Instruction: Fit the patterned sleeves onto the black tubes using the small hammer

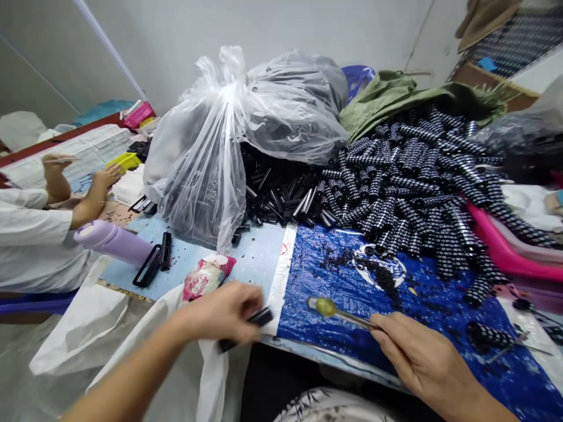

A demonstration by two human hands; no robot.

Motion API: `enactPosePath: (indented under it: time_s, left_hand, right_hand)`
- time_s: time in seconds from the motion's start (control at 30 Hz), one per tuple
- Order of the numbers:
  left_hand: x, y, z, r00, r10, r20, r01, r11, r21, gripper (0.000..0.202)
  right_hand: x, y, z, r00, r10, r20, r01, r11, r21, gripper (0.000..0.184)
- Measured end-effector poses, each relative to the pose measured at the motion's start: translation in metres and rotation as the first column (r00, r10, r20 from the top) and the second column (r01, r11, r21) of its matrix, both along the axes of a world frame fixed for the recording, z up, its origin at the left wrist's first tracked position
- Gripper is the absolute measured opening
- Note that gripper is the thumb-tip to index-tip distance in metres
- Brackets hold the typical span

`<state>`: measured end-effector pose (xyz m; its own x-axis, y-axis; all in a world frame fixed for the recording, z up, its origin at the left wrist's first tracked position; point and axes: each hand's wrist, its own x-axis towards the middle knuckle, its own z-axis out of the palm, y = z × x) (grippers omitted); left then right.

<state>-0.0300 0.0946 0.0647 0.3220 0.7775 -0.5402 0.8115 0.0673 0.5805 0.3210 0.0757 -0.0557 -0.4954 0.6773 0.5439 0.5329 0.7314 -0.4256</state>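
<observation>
My left hand (224,313) is closed around a small black tube (260,317), held at the near table edge over a white bag (132,346). My right hand (417,357) pinches a thin tool (336,312) with a yellow-green tip, pointing left toward the tube. Both hover above a blue printed sheet (440,293) strewn with dark debris. Behind it lies a large pile of black tubes with white dot patterns (417,181), and beside that a heap of plain black tubes (277,193).
A big clear plastic bag (229,135) stuffed with black parts stands mid-table. A purple bottle (112,240), black clips (153,264) and a pink packet (206,275) lie left. Another person in white (39,234) works at far left. Pink trays (505,252) sit right.
</observation>
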Motion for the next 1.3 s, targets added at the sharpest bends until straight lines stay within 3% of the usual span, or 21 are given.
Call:
enactPosePath:
  time_s: [0.07,0.13,0.17,0.23,0.3,0.4,0.5,0.53,0.6,0.67,0.77,0.9,1.0,1.1,1.2,1.3]
  left_hand:
    - [-0.032,-0.015,0.024,0.991,-0.028,-0.131,-0.003,0.973,-0.233,0.020]
    - [-0.044,-0.020,0.036,0.988,-0.039,-0.146,-0.002,0.963,-0.270,0.040]
    - [-0.040,-0.018,0.036,0.993,-0.034,-0.115,0.007,0.974,-0.225,0.046]
    - [-0.014,-0.001,0.027,1.000,-0.005,-0.021,0.005,1.000,-0.006,0.045]
    - [0.026,0.034,0.012,0.997,0.082,0.013,-0.082,0.947,0.310,0.038]
    - [0.080,0.109,-0.011,0.966,0.222,-0.130,-0.069,0.708,0.703,0.036]
    - [0.111,0.183,-0.026,0.957,0.251,-0.145,-0.046,0.624,0.780,0.058]
    - [0.116,0.203,-0.030,0.933,0.284,-0.220,0.003,0.607,0.795,0.066]
    - [0.121,0.234,-0.039,0.876,0.305,-0.373,0.101,0.640,0.761,0.068]
    - [0.121,0.250,-0.045,0.863,0.255,-0.436,0.165,0.673,0.721,0.061]
    - [0.116,0.248,-0.050,0.863,0.165,-0.477,0.246,0.687,0.684,0.059]
    - [0.106,0.221,-0.057,0.817,0.111,-0.566,0.368,0.656,0.660,0.053]
    - [0.091,0.202,-0.067,0.764,0.098,-0.638,0.476,0.583,0.658,0.047]
    - [0.074,0.194,-0.074,0.782,0.079,-0.618,0.498,0.517,0.696,0.042]
    - [0.065,0.190,-0.073,0.841,0.079,-0.535,0.459,0.417,0.784,0.042]
    - [0.072,0.182,-0.063,0.916,0.102,-0.388,0.352,0.259,0.900,0.038]
  right_hand:
    - [0.010,0.002,-0.008,0.995,-0.090,0.039,0.089,0.996,0.028,0.017]
    - [0.010,0.005,-0.016,0.987,-0.140,0.085,0.138,0.990,0.030,0.016]
    - [0.008,0.006,-0.019,0.985,-0.142,0.098,0.141,0.990,0.017,0.017]
    - [0.000,0.009,-0.023,0.988,-0.123,0.092,0.125,0.992,-0.012,0.017]
    - [-0.008,0.011,-0.022,0.992,-0.098,0.078,0.100,0.995,-0.028,0.019]
    - [-0.015,0.010,-0.009,0.994,-0.091,0.067,0.093,0.995,-0.026,0.020]
    - [-0.014,0.004,0.009,0.997,-0.075,0.033,0.077,0.995,-0.056,0.016]
    - [-0.011,0.003,0.014,0.997,-0.069,0.017,0.070,0.995,-0.073,0.015]
    - [0.002,0.001,0.019,0.997,-0.073,-0.011,0.072,0.992,-0.099,0.013]
    - [0.026,0.001,0.017,0.990,-0.135,-0.036,0.131,0.986,-0.101,0.015]
    - [0.079,0.003,0.008,0.921,-0.384,-0.058,0.384,0.923,-0.009,0.017]
    - [0.138,0.023,0.001,0.725,-0.688,0.041,0.687,0.726,0.026,0.019]
    - [0.151,0.048,0.001,0.613,-0.768,0.186,0.773,0.631,0.061,0.024]
    - [0.145,0.071,-0.001,0.490,-0.815,0.309,0.813,0.555,0.176,0.031]
    - [0.139,0.080,-0.004,0.434,-0.835,0.338,0.819,0.522,0.238,0.039]
    - [0.140,0.081,0.003,0.493,-0.816,0.302,0.777,0.569,0.269,0.039]
